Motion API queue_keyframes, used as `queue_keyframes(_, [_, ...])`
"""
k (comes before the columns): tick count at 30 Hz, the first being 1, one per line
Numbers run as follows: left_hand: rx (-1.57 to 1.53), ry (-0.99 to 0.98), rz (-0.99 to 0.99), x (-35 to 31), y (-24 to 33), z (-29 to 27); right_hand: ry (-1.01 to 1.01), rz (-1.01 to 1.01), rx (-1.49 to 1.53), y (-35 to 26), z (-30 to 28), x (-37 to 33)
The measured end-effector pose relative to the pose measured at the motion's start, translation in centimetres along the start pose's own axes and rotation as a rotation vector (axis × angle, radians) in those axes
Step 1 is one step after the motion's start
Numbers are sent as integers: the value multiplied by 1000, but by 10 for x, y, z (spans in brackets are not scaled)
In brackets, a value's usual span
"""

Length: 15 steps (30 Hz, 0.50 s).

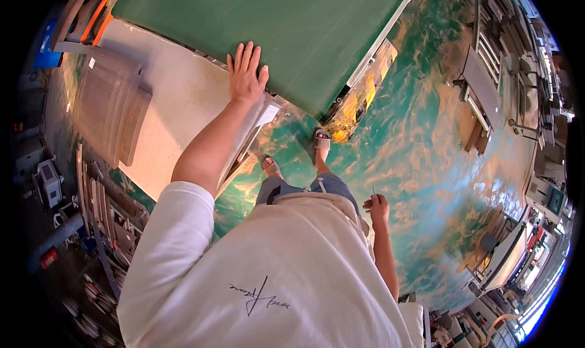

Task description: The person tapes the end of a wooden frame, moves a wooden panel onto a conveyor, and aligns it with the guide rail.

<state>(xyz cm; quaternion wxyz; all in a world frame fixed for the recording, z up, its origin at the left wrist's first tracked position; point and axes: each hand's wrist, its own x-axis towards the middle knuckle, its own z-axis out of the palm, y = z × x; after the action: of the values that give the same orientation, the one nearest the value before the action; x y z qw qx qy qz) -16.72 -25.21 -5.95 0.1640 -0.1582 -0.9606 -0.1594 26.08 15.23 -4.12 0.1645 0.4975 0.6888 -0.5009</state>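
My left hand (245, 77) is stretched forward, its fingers extended over the near edge of a green conveyor belt (268, 19). The palm faces down and nothing is gripped in it. Down by my right side, my right hand (378, 208) is closed with a thin pale stick (374, 188) pointing up out of the fingers; its exact kind is too small to make out. Left of the belt lies a stack of broad pale boards (164, 98), close to my left forearm. A white paper sheet (269, 113) sits at the stack's corner.
Yellow-and-black striped tape (365, 95) covers the belt machine's lower side, near my feet. Brown wrapped panels (113, 107) rest on the pale boards. Racks with boards (481, 89) stand at right on the green marbled floor (420, 159). Timber strips (100, 208) lean at left.
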Motion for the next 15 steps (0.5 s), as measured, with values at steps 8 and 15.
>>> queue_keyframes(8, [5, -9, -43, -1, 3, 2, -25, -2, -60, -11, -2, 8])
queue_keyframes(15, [36, 7, -82, -2, 1, 3, 51, 41, -153, 74, -34, -4])
